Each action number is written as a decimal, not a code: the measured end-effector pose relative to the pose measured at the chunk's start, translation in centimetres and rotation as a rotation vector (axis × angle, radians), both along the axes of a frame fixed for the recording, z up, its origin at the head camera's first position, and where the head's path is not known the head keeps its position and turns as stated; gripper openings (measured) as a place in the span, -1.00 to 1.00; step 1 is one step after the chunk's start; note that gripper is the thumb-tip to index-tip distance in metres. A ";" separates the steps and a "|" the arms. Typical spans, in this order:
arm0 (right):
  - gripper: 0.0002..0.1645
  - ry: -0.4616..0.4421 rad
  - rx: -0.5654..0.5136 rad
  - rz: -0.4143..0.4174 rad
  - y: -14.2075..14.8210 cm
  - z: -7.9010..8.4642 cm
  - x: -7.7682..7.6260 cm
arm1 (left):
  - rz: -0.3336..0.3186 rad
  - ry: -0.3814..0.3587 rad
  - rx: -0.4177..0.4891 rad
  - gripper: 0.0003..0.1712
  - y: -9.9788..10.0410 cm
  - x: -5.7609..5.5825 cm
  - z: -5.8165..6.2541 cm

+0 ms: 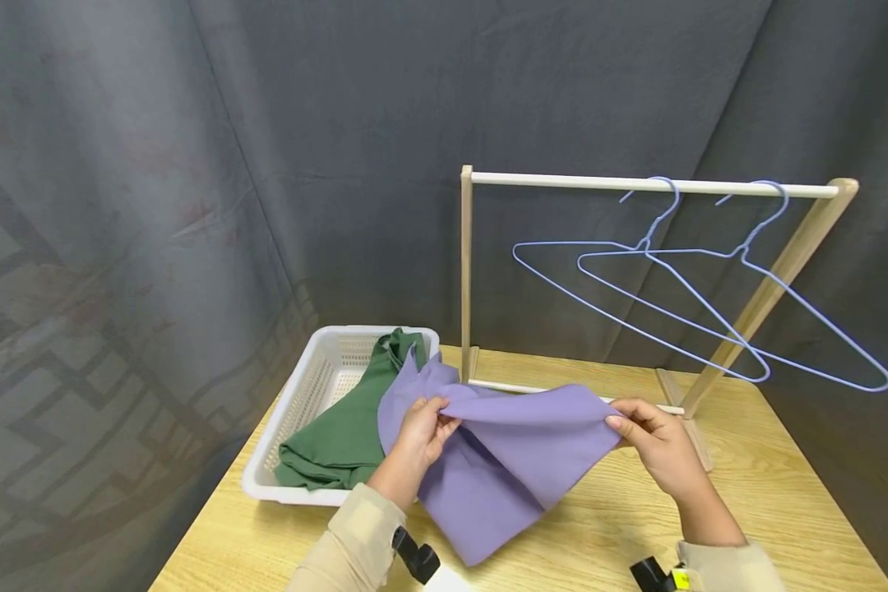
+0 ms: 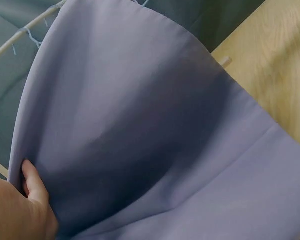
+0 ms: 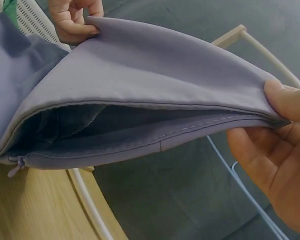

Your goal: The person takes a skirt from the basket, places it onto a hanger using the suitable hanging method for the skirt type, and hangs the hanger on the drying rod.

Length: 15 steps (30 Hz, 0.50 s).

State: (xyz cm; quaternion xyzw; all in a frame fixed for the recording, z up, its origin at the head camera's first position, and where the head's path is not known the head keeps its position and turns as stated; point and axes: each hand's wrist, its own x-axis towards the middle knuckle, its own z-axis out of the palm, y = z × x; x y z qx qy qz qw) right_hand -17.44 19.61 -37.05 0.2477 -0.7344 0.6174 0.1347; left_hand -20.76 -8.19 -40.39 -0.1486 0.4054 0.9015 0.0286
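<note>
A purple garment (image 1: 540,436) with a zipper pull (image 3: 21,162) at one end of its open hem is stretched between both hands. My left hand (image 1: 423,432) pinches its upper edge near the basket, thumb over the cloth. At the opposite corner, my right hand (image 1: 654,444) pinches the fabric between thumb and fingers. The right wrist view looks into the gaping opening (image 3: 85,122) beside that hand. Part of the purple cloth lies over a green garment (image 1: 348,432) in a white plastic basket (image 1: 266,460). In the left wrist view, the cloth hides most of the scene behind it.
Behind the hands stands a wooden rack with a white top rail (image 1: 562,180). Two blue wire hangers, a nearer one (image 1: 599,308) and another (image 1: 821,316) to its right, hang from it. A wood-grain table (image 1: 777,510) supports everything, with a grey curtain (image 1: 370,164) behind.
</note>
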 end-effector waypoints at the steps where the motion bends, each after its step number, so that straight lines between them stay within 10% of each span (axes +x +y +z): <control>1: -0.79 -0.002 0.002 -0.004 0.0 0.0 0.0 | -0.004 -0.009 -0.001 -0.46 0.0 0.0 0.0; 15: -0.88 -0.091 0.051 0.009 0.4 -2.0 0.0 | -0.026 -0.057 -0.149 -0.76 -0.4 -0.7 -2.4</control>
